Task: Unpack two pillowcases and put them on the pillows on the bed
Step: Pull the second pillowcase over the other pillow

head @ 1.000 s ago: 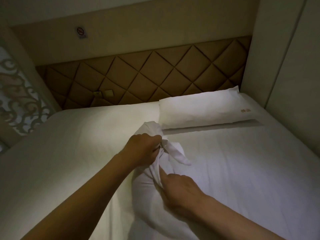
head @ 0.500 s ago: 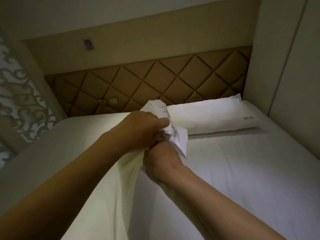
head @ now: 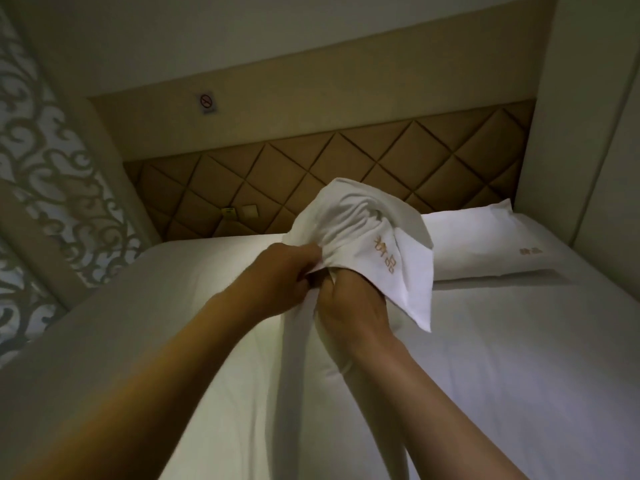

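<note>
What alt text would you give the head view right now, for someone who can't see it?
The left hand and right hand both grip the bunched end of a white embroidered pillowcase, held above the bed. Another cased pillow lies by the quilted headboard, far right.

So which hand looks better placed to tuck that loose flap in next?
Probably the right hand: the embroidered flap drapes over it, while the left hand grips the bunched pillowcase.
</note>
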`<state>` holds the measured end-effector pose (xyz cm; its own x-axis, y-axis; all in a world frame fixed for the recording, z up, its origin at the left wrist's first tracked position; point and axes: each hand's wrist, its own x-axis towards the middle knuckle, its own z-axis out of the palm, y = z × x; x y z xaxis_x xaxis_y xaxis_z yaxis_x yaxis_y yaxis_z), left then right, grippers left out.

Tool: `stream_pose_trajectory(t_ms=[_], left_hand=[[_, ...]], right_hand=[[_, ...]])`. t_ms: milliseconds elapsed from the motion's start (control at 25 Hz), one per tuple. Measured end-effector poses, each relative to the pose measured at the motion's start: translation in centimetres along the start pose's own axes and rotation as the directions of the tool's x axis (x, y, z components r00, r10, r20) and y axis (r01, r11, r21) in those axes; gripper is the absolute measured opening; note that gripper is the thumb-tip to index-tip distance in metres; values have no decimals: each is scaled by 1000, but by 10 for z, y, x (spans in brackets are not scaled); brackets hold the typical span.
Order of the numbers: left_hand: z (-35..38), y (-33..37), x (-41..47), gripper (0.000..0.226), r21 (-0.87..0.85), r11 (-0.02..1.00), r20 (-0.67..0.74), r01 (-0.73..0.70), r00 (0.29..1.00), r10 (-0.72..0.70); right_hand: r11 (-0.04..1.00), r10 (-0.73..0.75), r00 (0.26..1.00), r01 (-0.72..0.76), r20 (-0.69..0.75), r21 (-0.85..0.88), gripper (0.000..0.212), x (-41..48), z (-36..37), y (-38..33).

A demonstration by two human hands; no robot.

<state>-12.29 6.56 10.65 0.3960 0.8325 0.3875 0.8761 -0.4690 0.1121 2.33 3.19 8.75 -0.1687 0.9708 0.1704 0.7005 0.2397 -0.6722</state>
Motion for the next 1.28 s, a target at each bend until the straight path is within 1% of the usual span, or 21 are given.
stream_pose_trajectory(t_ms=[80, 160, 240, 360, 440, 560, 600, 640, 720, 760, 800, 840, 920, 960, 1000, 1040, 1080, 1120, 1160, 1200, 1280], left_hand=[[14, 13, 7, 26, -219, 967, -2, 132, 991, -135], [24, 15, 10, 13, -486, 837, 71, 250, 966, -248], [36, 9, 4, 24, -602, 730, 164, 323, 945, -283], [90, 5, -23, 20, -562, 704, 302, 435, 900, -315], [135, 5, -50, 20, -494, 730, 389, 472, 871, -300], [181, 1, -72, 14, -460, 670, 500, 583, 793, -348], [184, -1, -72, 10, -474, 622, 493, 623, 773, -399], [182, -5, -71, 15, -492, 553, 484, 672, 739, -467], [169, -16, -72, 28, -543, 344, 532, 766, 631, -566], [164, -22, -73, 36, -556, 241, 593, 795, 583, -555], [161, -27, -76, 46, -542, 215, 637, 812, 564, -526], [158, -31, -79, 56, -491, 250, 665, 834, 545, -510], [156, -41, -89, 71, -306, 371, 660, 877, 476, -581], [156, -45, -90, 80, -163, 455, 602, 875, 454, -657], [153, -49, -91, 88, -14, 541, 481, 841, 480, -734], [151, -51, -89, 92, 127, 633, 293, 764, 580, -760], [147, -49, -84, 93, 227, 715, 113, 661, 711, -694], [147, -46, -75, 100, 260, 779, 33, 570, 802, -597], [149, -42, -63, 111, 229, 827, 62, 513, 840, -539], [155, -38, -50, 120, 171, 827, 151, 535, 816, -559], [171, -44, -29, 117, 129, 739, 305, 662, 682, -664]], right_hand=[[1000, -18, 1000, 18, -10, -5, 24, -10, -13, -1], [996, -80, 996, 78, -36, -45, 15, -15, -23, 3], [995, -93, 996, 92, -13, -46, 10, -13, -21, 7], [996, -7, 996, 15, 84, -88, 9, -11, 25, 45], [990, 128, 979, -117, 155, -82, 21, -21, 71, 84], [954, 217, 936, -264, 279, 144, 41, -34, 109, 119], [934, 208, 927, -283, 313, 219, 45, -33, 112, 124], [912, 193, 917, -299, 350, 281, 46, -30, 111, 126], [831, 155, 901, -341, 405, 440, 52, -29, 109, 125], [759, 132, 884, -381, 447, 528, 58, -32, 112, 124], [703, 115, 865, -418, 488, 576, 61, -36, 117, 122], [667, 120, 843, -459, 524, 586, 60, -40, 124, 118], [658, 149, 830, -489, 538, 572, 48, -41, 138, 106], [687, 180, 851, -468, 493, 556, 43, -39, 142, 100], [708, 221, 878, -444, 425, 548, 37, -36, 144, 96], [699, 269, 897, -432, 350, 569, 33, -33, 144, 94], [663, 316, 901, -433, 296, 611, 31, -30, 143, 94], [612, 342, 901, -429, 266, 665, 30, -28, 142, 95], [546, 368, 893, -434, 260, 717, 30, -27, 140, 96], [476, 390, 877, -452, 280, 754, 30, -27, 139, 97], [365, 425, 844, -490, 327, 791, 34, -28, 137, 99]])
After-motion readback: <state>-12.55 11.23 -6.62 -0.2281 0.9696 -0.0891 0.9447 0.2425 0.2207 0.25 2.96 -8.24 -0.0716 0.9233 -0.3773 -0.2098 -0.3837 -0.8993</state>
